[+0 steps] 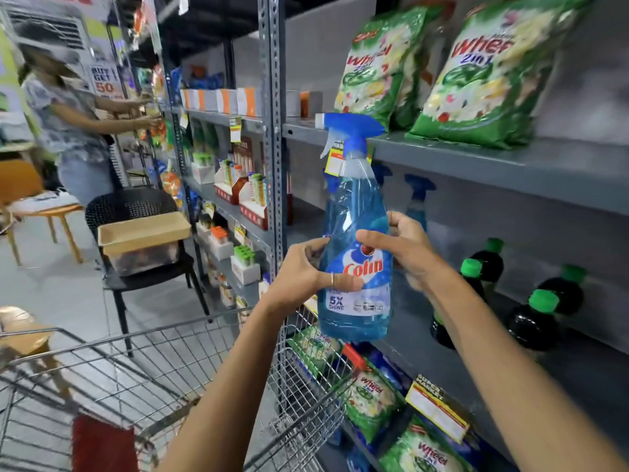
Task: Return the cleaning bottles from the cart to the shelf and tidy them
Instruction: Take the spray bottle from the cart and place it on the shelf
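A blue Colin spray bottle stands upright in the air in front of the middle shelf. My left hand grips its left side and label, my right hand wraps its right side. Behind it on the shelf two more blue spray bottles stand, partly hidden. Three dark bottles with green caps stand further right on the same shelf. The wire cart sits below my arms; its inside is mostly out of view.
Green Wheel detergent bags line the shelf above, with more on the shelf below. A black chair holding a tan tray stands left of the steel upright. A person works at the far shelves.
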`<state>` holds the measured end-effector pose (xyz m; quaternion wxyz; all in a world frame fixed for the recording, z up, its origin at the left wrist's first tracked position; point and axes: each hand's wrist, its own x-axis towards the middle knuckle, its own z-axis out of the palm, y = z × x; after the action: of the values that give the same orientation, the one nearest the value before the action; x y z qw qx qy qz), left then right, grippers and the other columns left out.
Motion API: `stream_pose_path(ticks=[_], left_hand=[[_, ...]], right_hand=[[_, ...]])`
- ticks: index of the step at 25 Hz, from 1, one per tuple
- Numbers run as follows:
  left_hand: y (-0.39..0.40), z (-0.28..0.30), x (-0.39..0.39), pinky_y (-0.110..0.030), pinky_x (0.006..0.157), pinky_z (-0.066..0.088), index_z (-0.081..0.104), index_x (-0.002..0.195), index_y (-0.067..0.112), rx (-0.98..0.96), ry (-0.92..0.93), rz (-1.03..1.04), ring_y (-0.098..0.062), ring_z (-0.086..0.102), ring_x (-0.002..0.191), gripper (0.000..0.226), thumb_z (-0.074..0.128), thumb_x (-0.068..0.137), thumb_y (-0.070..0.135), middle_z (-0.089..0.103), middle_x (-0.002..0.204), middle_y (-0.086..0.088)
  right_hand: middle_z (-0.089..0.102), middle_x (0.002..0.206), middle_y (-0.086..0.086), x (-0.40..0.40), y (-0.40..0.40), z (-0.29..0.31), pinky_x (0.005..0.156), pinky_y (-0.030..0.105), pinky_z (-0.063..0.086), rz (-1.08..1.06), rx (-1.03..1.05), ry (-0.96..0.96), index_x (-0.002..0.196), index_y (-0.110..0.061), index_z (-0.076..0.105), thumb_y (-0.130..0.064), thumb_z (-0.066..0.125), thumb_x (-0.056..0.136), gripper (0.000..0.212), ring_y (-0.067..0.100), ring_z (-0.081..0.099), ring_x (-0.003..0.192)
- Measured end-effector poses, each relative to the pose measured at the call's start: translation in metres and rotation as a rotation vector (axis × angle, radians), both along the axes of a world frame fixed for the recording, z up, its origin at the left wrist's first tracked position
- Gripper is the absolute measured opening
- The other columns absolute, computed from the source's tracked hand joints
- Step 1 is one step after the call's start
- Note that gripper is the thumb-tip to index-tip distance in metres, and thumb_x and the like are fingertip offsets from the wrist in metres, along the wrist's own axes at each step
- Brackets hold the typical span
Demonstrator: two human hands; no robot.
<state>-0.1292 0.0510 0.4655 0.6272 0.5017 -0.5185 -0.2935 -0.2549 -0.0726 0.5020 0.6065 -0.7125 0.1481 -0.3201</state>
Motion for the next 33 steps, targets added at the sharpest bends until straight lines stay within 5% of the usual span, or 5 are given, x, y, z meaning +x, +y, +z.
stream_pose_path(ticks=[11,16,25,29,33], left_hand=[[-0.05,-0.032,0.027,-0.02,0.063,0.056,0.07,0.09,0.021,0.112,-0.105,-0.061,-0.012,0.072,0.075,0.044,0.083,0.056,-0.003,0.077,0.081,0.007],[-0.1,-0.073,0.05,-0.031,0.079,0.057,0.064,0.107,0.016,0.186,-0.236,0.031,-0.018,0.071,0.088,0.061,0.089,0.051,0.008,0.075,0.098,-0.004],[-0.207,-0.116,0.083,0.009,0.067,0.034,0.052,0.123,0.004,0.231,-0.462,0.135,-0.011,0.055,0.097,0.073,0.081,0.057,-0.002,0.063,0.11,-0.004],[-0.238,-0.128,0.099,-0.023,0.095,0.046,0.044,0.132,0.005,0.283,-0.482,0.061,-0.025,0.057,0.115,0.074,0.075,0.066,-0.005,0.057,0.129,-0.014],[-0.254,-0.134,0.111,-0.027,0.085,0.048,0.043,0.132,0.006,0.324,-0.396,-0.005,-0.025,0.06,0.104,0.072,0.075,0.068,-0.004,0.06,0.122,-0.017]], right_hand=[[0.067,0.075,-0.002,0.004,-0.036,-0.034,0.036,0.018,0.044,-0.193,-0.104,0.11,0.072,-0.022,0.049,-0.019,0.082,0.061,0.035,0.004,0.067,0.057],[0.061,0.077,-0.002,0.027,-0.07,-0.078,0.07,0.023,0.05,-0.35,-0.223,0.192,0.081,-0.01,0.05,-0.008,0.083,0.058,0.04,0.015,0.059,0.074],[0.057,0.079,-0.009,0.072,-0.128,-0.128,0.079,0.045,0.053,-0.674,-0.157,0.275,0.094,-0.01,0.049,-0.011,0.083,0.059,0.049,0.02,0.06,0.079],[0.064,0.102,0.009,0.084,-0.145,-0.145,0.083,0.05,0.052,-0.794,-0.11,0.289,0.109,-0.011,0.046,-0.02,0.082,0.061,0.061,0.033,0.063,0.094],[0.065,0.111,0.016,0.092,-0.157,-0.156,0.082,0.051,0.052,-0.837,-0.138,0.323,0.113,-0.011,0.044,-0.023,0.082,0.061,0.065,0.036,0.064,0.096]])
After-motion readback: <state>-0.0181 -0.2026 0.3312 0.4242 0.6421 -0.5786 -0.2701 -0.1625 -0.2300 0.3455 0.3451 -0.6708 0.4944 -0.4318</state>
